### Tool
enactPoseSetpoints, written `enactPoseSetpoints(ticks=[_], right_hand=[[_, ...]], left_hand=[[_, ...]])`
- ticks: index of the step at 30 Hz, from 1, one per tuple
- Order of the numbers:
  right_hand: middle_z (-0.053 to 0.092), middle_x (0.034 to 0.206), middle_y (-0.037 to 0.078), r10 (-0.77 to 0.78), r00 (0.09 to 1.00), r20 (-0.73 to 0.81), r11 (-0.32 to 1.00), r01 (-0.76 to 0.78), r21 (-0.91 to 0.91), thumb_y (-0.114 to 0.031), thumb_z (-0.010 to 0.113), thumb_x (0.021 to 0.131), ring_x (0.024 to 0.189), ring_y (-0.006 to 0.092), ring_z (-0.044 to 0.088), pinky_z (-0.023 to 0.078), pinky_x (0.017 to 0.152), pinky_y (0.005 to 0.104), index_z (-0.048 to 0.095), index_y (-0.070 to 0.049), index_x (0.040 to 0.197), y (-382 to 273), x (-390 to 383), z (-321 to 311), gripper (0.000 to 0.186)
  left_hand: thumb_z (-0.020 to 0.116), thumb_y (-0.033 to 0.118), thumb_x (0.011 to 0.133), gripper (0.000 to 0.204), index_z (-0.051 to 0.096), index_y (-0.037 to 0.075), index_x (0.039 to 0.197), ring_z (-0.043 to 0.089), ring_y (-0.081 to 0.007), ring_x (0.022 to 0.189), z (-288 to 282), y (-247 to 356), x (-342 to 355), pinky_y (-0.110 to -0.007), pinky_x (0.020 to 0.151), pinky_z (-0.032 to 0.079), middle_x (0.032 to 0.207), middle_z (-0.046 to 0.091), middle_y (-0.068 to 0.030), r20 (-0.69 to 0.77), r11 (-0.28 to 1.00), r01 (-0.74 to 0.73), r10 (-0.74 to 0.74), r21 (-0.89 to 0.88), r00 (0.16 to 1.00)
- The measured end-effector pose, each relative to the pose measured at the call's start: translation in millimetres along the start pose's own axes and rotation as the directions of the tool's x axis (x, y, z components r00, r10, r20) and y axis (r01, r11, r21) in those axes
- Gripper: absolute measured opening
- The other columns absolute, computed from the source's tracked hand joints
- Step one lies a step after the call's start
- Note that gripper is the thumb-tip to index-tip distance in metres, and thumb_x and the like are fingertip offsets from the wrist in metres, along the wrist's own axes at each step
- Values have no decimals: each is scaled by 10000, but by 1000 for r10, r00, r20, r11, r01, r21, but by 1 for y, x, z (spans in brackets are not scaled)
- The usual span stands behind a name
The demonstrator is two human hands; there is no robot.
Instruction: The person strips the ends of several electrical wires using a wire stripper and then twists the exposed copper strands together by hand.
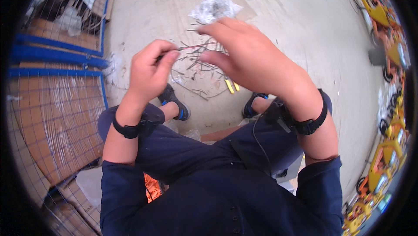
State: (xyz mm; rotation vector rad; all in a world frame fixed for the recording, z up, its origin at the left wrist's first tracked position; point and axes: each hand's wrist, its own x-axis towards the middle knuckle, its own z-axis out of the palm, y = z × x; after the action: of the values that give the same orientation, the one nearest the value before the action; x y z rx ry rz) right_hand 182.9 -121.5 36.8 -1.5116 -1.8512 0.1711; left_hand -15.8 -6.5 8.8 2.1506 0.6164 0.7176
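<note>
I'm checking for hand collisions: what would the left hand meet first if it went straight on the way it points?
Past the thin wire it pinches, the left hand would probably meet the right hand first, though one view leaves their depths unclear.

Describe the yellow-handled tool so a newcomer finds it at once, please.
On the pale floor, find the scattered dark strands. At their near right edge, by the right shoe, lies the tool: two bright yellow handles, unlike the dark strands.

I can pass right of the right hand (248,57), over floor (326,40), until the yellow machines (386,153); left, a blue mesh cage (56,72) blocks me; below lie wire scraps (194,57) and pliers (229,86).
</note>
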Motion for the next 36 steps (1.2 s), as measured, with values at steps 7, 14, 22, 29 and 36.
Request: enactPoseSetpoints(ticks=[7, 14, 22, 29, 36], right_hand=[[613, 740, 3, 404, 893, 200, 762, -449, 467, -111, 584, 944, 693, 62, 526, 455, 648, 223, 665, 12, 959, 13, -9, 6, 148], [635, 721, 59, 496, 853, 162, 770, -518, 373, -125, 616, 910, 653, 112, 548, 457, 617, 255, 673, -8, 943, 52, -22, -7, 135], [666, 813, 113, 392, 890, -232, 919, -368, 142, -157, 647, 885, 737, 206, 618, 485, 692, 311, 669, -7, 946, 100, -28, 5, 164], [673, 969, 218, 879, 463, 115, 470, -881, -44, -341, 629, 841, 961, 368, 638, 499, 842, 434, 668, -25, 999, 248, -109, 135, 355], [545, 1164, 269, 889, 122, 441, 337, -826, -451, -334, 800, 698, 1079, 395, 577, 484, 922, 430, 446, -2, 1201, 209, -213, 289, 699]], left_hand=[[643, 65, 866, 78, 628, 3, 912, 561, -137, 622, 0, 1, 3, -268, 575, 442, 752, 632, -75, 109, 994, 82, -74, -70, 991], [612, 68, 892, 87, 645, -11, 905, 514, -112, 660, -13, -22, 11, -246, 587, 399, 748, 598, -52, 195, 1000, 18, -15, -14, 981], [625, 68, 893, 91, 646, -19, 914, 538, -116, 700, -19, -29, 16, -236, 641, 421, 783, 619, -50, 127, 986, 96, -114, 136, 985], [525, 100, 958, 226, 644, 1, 1123, 461, -54, 683, -18, -46, 21, -194, 631, 388, 828, 576, 32, 14, 878, 440, -446, -191, 895], [528, 63, 956, 307, 563, -30, 1247, 535, -94, 823, -18, -59, 15, -229, 760, 441, 938, 609, -25, 80, 751, 542, -557, -378, 827]])
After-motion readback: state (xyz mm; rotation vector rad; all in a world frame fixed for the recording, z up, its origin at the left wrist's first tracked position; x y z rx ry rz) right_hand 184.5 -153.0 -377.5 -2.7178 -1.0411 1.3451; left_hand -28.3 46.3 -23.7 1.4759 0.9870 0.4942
